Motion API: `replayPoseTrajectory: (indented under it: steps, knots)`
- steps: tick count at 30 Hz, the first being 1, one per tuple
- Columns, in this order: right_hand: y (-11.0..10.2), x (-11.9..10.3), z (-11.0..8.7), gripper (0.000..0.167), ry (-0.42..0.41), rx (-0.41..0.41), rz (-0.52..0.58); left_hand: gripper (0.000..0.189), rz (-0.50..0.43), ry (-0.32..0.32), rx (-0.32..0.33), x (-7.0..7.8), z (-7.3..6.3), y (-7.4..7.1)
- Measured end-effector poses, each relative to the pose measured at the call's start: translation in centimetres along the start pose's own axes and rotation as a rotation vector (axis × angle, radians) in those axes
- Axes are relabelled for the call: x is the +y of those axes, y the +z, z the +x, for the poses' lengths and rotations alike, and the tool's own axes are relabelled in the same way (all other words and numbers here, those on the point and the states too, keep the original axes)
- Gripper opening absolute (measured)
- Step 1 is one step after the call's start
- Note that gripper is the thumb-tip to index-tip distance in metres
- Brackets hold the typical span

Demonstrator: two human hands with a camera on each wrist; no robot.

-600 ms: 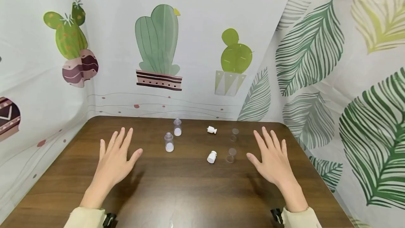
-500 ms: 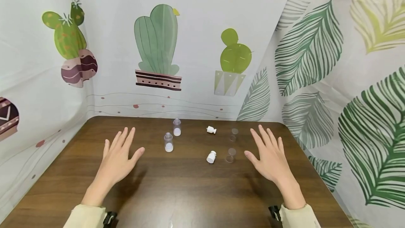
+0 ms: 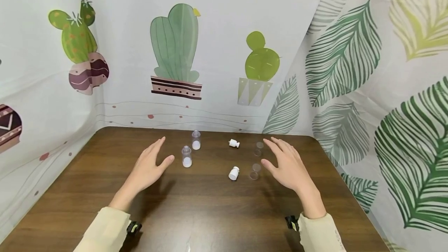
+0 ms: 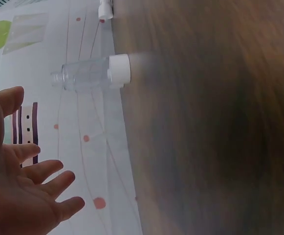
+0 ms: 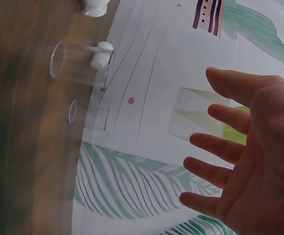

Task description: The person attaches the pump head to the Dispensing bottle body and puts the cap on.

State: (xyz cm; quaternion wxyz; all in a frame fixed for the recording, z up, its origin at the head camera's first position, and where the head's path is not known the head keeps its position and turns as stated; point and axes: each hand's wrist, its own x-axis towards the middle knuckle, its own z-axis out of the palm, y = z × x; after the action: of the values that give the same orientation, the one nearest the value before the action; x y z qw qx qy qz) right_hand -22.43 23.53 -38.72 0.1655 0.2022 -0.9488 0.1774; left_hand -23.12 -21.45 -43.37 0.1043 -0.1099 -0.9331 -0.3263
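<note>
The left hand (image 3: 147, 169) and the right hand (image 3: 287, 167) are hovering above the table (image 3: 210, 209). The step in hand looks like an approach; doing it well probably means lowering from the sides and closing lightly, since the small pieces look easy to tip.

Grip: both hands are holding nothing, thumbs standing apart from extended fingers. Neither is touching a piece; the wrist views are showing gaps.

Near row: the near bottle (image 3: 187, 158) is standing upright near the left thumb; the near white piece (image 3: 233, 174) is lying between the hands; the near see-through cylinder (image 3: 255, 171) is sitting near the right thumb.

Far row: the far bottle (image 3: 196, 141) is standing upright, the far white piece (image 3: 234, 143) is lying on its side, and the far see-through cylinder (image 3: 258, 149) is sitting near the right fingers.
</note>
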Motion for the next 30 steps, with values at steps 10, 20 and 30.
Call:
replayPoseTrajectory:
  steps: [10,20,30]
  knots:
    - [1.8,-0.8,1.7,0.050,-0.008,-0.044,0.169,0.077,-0.137,-0.017,-0.031,0.4,1.7,2.3]
    - [3.2,-1.7,2.7,0.040,0.021,-0.094,0.255,0.070,-0.254,-0.056,-0.075,0.5,3.2,4.4]
    - [4.4,-1.9,3.3,0.037,-0.019,-0.097,0.288,0.066,-0.365,-0.147,-0.118,1.1,3.5,5.7]
